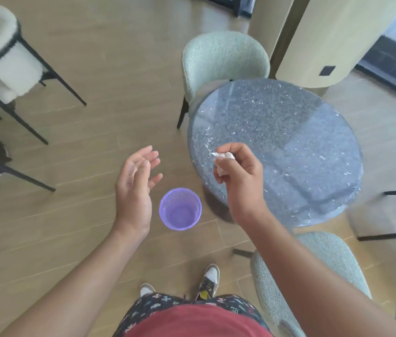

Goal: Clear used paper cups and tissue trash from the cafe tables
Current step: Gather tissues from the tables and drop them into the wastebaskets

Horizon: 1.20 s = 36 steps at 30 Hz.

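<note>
My right hand [239, 176] grips a crumpled white tissue [223, 161] over the left edge of a round grey speckled table [289, 132]. My left hand [135, 181] hangs open in the air, palm turned inward, holding nothing. Between and below the two hands a purple mesh waste bin [180, 209] stands on the wooden floor, and its inside looks empty. The tissue is above and to the right of the bin. No paper cups are in sight.
A pale green chair [223, 59] stands behind the table and another [318, 271] close at my right. White chairs with black legs [4, 66] stand at the left. A beige pillar [333, 37] rises behind the table. My feet [206, 280] are near the bin.
</note>
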Available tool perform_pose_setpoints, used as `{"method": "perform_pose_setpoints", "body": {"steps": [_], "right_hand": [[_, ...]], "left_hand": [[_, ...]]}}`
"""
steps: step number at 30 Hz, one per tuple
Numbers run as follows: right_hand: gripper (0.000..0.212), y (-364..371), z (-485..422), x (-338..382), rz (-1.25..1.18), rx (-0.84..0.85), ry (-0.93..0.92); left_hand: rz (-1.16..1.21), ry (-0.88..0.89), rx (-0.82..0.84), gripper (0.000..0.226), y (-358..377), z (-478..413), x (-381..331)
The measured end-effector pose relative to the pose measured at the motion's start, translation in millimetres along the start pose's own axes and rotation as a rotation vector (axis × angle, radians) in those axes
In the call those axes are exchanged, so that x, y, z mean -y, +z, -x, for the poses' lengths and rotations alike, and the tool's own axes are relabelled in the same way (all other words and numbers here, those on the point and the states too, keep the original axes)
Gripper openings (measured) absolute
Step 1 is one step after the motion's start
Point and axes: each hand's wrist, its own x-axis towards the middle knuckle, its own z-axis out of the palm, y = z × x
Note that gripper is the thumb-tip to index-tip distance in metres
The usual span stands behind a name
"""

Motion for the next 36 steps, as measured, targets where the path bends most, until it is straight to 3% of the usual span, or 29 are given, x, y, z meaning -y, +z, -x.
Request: {"method": "perform_pose_setpoints", "body": {"steps": [5,11,29,36], "right_hand": [[0.008,57,0,-19,-0.019,0.098,0.050],[0.008,85,-11,-76,0.026,0.089,0.127],[0.010,9,-31,-434,0.227,-0.195,0.475],[0.012,-16,-57,-533,0.353,-0.210,0.521]], "left_hand": [[-0.012,0.013,-0.079,0.026,-56,-9,-9],[-0.031,-0.038,-0.121,0.025,-84,-29,30],[-0.091,-0.315,-0.128,0.025,-127,-67,366],[-0.126,-0.349,-0.132,0.028,-136,-75,439]]}}
